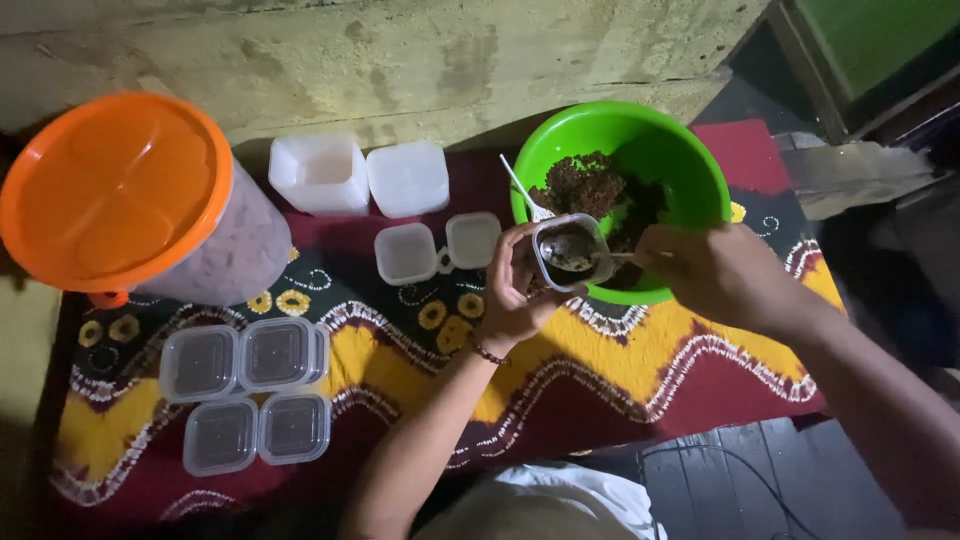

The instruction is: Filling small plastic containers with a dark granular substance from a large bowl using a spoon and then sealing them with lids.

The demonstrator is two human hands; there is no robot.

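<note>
Here, seen from the head camera looking down, a person's left hand (512, 290) cups a small clear plastic container (572, 252), fingers curled around its side and base, holding it just over the near rim of a bright green bowl (690, 165). The right hand (712, 272) is closed in a pinch on the handle of a metal spoon (575, 251), whose bowl sits inside the container with dark filling. The green bowl holds a mound of dark brown crumbly mixture (590, 185), and a white plastic spoon (522, 188) leans against its left inner wall. To do this well, it seems wise to keep the container level and close over the bowl, so that anything spilled falls back in and not on the cloth. To the left on the patterned red, yellow and black cloth (600, 370) lie two small open containers (438, 248), and behind them two larger white tubs (360, 175). Further left stands a big jar with an orange lid (115, 185). Near the front left, four lidded small containers (245, 400) sit in a close cluster, well apart from the hands. Nothing lies between the hands and the bowl; the white spoon handle is the nearest thing that an elbow or wrist might knock
</note>
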